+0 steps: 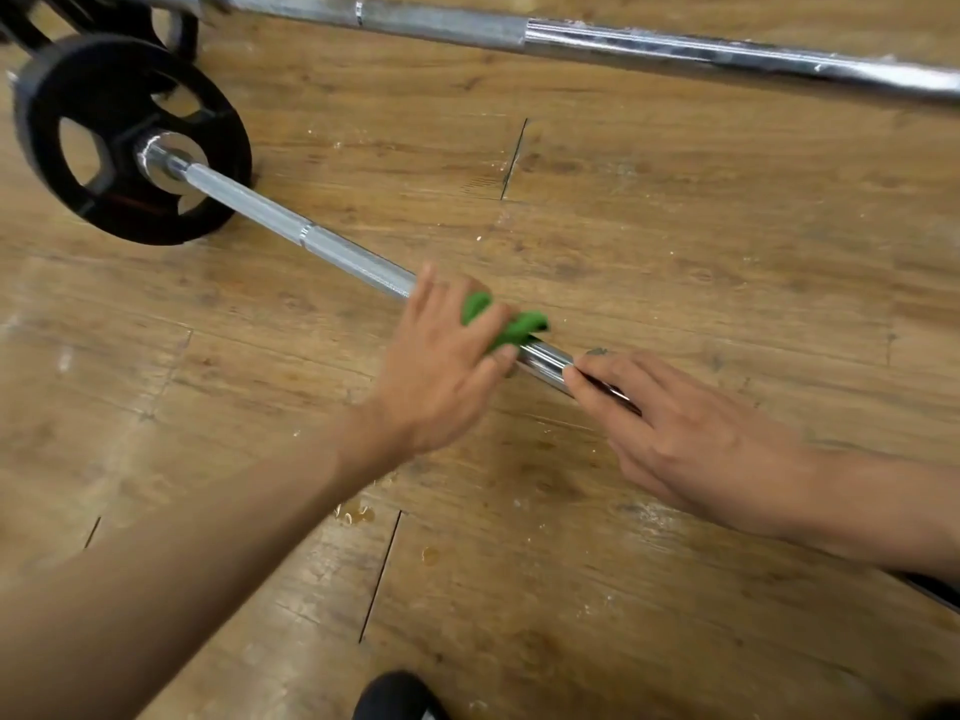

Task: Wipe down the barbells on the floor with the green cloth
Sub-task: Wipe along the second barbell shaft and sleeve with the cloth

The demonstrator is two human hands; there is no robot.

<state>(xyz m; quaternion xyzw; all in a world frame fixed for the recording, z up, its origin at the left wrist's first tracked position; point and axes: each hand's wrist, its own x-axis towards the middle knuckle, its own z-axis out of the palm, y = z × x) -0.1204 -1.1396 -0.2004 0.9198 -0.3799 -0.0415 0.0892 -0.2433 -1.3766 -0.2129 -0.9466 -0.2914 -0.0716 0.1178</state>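
A chrome barbell point(291, 223) lies across the wooden floor, running from a black weight plate point(111, 148) at upper left toward the lower right. My left hand point(441, 361) grips the green cloth point(511, 322) wrapped around the bar's middle, thumb and fingers curled over it. Just to the right, my right hand point(691, 433) rests on the bar with its fingers laid along the shaft, which hides that stretch of bar. A second chrome barbell point(623, 44) lies along the top of the view.
More black plates or a rack point(78, 13) stand at the upper left corner. A dark shoe tip point(395, 696) shows at the bottom edge. Small wet spots point(356, 511) mark the floorboards near my left forearm.
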